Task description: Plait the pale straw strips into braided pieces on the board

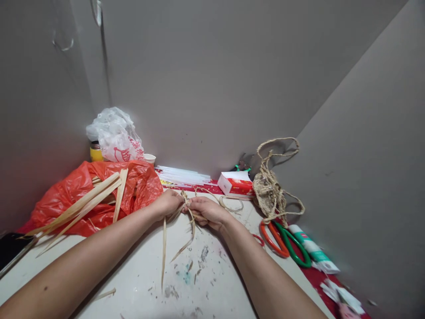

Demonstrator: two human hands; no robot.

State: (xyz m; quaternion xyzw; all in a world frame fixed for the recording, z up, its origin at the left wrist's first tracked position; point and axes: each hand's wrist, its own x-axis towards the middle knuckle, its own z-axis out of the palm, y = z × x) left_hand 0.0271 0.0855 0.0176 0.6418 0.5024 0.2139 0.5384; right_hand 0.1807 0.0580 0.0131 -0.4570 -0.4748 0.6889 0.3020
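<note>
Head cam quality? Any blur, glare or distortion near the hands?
Head view: left hand and right hand on the straw strips sharp; soft even light, faint shadows under forearms; sheen on red bag; wide-angle stretch at edges, bottom-right corner blurred.

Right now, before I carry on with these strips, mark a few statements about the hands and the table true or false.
1. Both the left hand and the right hand pinch the dried leaf strips between them. True.
2. The jute twine bundle lies left of the hands. False: it sits to their right, beside the red-and-white box.
3. Loose leaf strips lie on the red plastic bag. True.
4. The orange ring rests on the red plastic bag. False: it lies at the right, just below the jute twine bundle.
</note>
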